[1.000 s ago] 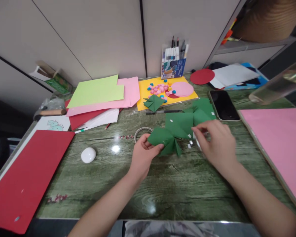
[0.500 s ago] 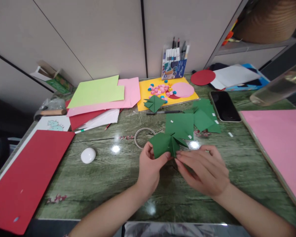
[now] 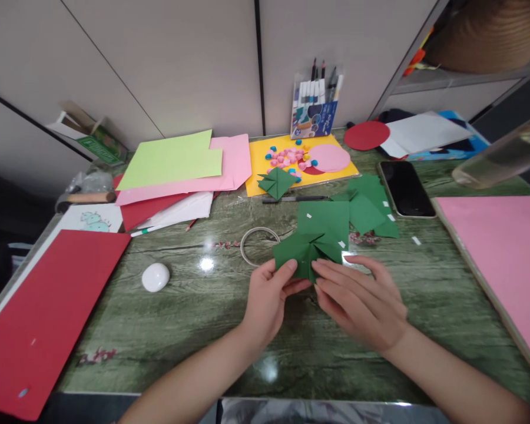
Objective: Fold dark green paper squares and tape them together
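- A folded green paper piece [image 3: 301, 254] is pinched at its near edge by both hands, just above the counter [image 3: 181, 330], at mid-width.
- The left hand [image 3: 267, 297] is closed on the piece's left flap, thumb on top; the right hand [image 3: 357, 300] meets it from the right, fingers [image 3: 331, 272] laid flat along the lower right fold.
- The piece lies straight ahead of both sets of fingertips, its long axis running left to right.
- Its far edge seems to overlap a flat green square [image 3: 324, 219], though the boundary is hard to read.
- A tape ring [image 3: 258, 244] sits just left; bare counter lies open toward the near edge.
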Demonstrator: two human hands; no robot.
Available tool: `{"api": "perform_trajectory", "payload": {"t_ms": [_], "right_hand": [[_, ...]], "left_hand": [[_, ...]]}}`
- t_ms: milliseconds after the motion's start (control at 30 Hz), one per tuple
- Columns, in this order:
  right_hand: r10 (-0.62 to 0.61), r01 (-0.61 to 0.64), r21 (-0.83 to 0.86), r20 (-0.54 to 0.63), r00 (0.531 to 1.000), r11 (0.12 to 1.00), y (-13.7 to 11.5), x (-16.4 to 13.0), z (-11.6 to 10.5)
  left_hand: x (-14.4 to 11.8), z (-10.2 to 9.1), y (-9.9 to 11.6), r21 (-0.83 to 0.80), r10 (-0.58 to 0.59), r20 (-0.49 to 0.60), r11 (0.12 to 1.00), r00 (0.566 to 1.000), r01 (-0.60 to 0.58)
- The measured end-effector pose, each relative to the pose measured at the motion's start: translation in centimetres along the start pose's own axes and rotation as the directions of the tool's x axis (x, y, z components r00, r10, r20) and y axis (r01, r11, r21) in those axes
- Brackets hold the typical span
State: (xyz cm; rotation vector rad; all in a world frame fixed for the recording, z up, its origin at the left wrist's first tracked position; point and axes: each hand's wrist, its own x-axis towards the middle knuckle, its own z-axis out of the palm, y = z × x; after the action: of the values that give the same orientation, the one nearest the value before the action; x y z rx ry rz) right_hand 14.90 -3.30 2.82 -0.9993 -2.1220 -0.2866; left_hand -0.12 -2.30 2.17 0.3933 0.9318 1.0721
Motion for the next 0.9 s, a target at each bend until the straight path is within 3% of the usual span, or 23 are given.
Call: {"api": "perform_trajectory", "payload": {"t_ms": [567, 900], "right_hand": [[-0.078, 0.079, -0.028, 0.022, 0.997, 0.996, -0.10, -0.06, 0.03], [-0.063, 0.064, -0.049, 0.036, 0.997, 0.997, -0.34, -0.35, 0.22]], "left_hand": [[-0.05, -0.32, -0.51, 0.186, 0.099, 0.011, 0.978, 0.995, -0.100], [0.12, -0.62, -0.87, 0.244, 0.122, 0.026, 0.962, 0.992, -0.125]]}}
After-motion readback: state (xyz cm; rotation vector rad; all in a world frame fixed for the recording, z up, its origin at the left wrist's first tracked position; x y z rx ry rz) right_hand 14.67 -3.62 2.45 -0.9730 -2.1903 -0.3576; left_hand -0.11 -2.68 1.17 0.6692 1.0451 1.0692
